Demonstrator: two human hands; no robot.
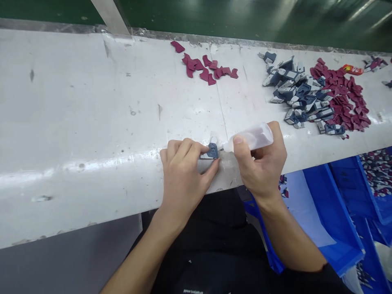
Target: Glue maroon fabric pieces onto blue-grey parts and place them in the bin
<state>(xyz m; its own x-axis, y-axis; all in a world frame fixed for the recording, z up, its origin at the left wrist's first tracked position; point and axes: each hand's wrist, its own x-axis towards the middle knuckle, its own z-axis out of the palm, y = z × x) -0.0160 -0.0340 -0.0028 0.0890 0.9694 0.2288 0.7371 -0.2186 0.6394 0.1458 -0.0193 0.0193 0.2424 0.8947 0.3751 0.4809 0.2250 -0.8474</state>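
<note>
Closest to my camera I see dark clothing [208,237] below the table edge, and to the right the blue bins [332,208], one with a pale sheet [301,204] inside; the right forearm [290,232] crosses in front and hides part of them. Just past the edge of the white table [92,102], my left hand [185,171] pinches a small blue-grey and white part [213,151] between thumb and fingers, near the table's front edge, and those fingers cover its left end. My right hand [263,163] is closed round a translucent squeeze bottle [255,136], thumb on its side, the bottle tilted so its thin nozzle [222,150] points down and left at the part's right side; I cannot tell whether the tip touches. Farther out, to the right, lies a heap of blue-grey and white parts [303,90], some resting on one another, and against its right side spreads a heap of maroon pieces [339,100]. A red and orange wrapper [352,70] lies at that heap's far edge. A looser group of maroon pieces [204,75] sits beyond my hands, well apart from both heaps, with a green surface [214,20] behind the table
</note>
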